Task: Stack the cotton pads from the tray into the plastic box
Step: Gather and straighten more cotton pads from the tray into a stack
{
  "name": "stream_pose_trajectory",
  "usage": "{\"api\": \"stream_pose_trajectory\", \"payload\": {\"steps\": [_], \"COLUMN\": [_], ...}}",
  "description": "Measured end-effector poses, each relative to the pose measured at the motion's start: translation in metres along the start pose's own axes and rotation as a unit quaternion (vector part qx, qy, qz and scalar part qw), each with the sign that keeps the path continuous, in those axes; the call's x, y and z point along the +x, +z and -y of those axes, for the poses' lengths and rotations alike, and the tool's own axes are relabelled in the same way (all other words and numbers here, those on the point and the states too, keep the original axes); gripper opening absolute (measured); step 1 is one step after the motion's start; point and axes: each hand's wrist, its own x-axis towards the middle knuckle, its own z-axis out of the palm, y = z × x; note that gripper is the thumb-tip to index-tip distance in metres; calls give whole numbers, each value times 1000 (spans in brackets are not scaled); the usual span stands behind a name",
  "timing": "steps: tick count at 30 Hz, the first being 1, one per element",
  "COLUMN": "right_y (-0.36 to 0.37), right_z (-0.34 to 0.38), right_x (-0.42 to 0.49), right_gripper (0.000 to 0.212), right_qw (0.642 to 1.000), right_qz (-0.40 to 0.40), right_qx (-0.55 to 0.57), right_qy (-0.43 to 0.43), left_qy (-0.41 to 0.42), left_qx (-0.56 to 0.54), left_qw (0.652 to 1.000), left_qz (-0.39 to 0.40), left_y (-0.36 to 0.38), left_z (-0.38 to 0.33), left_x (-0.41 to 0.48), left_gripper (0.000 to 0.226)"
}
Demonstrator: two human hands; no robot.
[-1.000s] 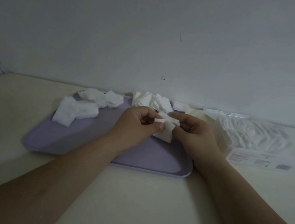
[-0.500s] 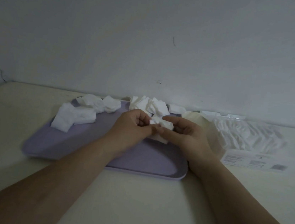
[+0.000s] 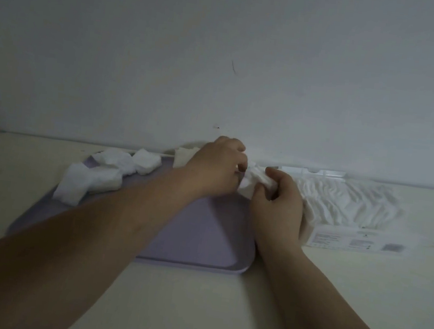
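A lilac tray (image 3: 207,234) lies on the table with white cotton pads (image 3: 105,175) heaped at its far left and more behind my hands at the far edge. My right hand (image 3: 277,207) holds a small bunch of cotton pads (image 3: 256,178) over the tray's far right corner, fingers curled round them. My left hand (image 3: 216,168) reaches into the pads at the tray's far edge, its fingertips at the held bunch; whether it grips a pad is hidden. The clear plastic box (image 3: 349,235), packed with rows of pads, stands right of the tray.
The wall rises close behind the tray and box. The box's clear lid (image 3: 316,172) lies open against the wall. A printed label (image 3: 356,243) faces me on the box front. Pale tabletop (image 3: 192,311) stretches in front of the tray.
Both hands have moved away from me, from the tray's middle to its far right edge, carrying the held pads along. The camera has tilted upward.
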Motion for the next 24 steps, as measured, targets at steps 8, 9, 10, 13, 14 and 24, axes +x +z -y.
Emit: {"api": "stream_pose_trajectory", "payload": {"steps": [8, 9, 10, 13, 14, 24], "right_y": [0, 1, 1, 1, 1, 4], "right_z": [-5, -4, -4, -4, -4, -5], "right_x": [3, 2, 2, 2, 2, -1], "right_gripper": [35, 35, 35, 35, 35, 28], "right_qw": [1000, 1000, 1000, 1000, 1000, 997], "right_qz": [2, 1, 1, 1, 2, 70], "right_qx": [14, 11, 8, -5, -9, 14], "right_qy": [4, 3, 2, -7, -8, -16], "left_qy": [-7, -7, -4, -6, -30, -210], "left_qx": [35, 17, -5, -71, -101, -587], "left_qw": [993, 995, 997, 997, 992, 777], "left_qz": [115, 102, 80, -22, -64, -88], "left_y": [9, 8, 6, 0, -3, -10], "left_z": [-2, -2, -1, 4, 4, 5], "left_x": [0, -5, -11, -36, -46, -101], "left_gripper": [46, 46, 43, 26, 17, 25]}}
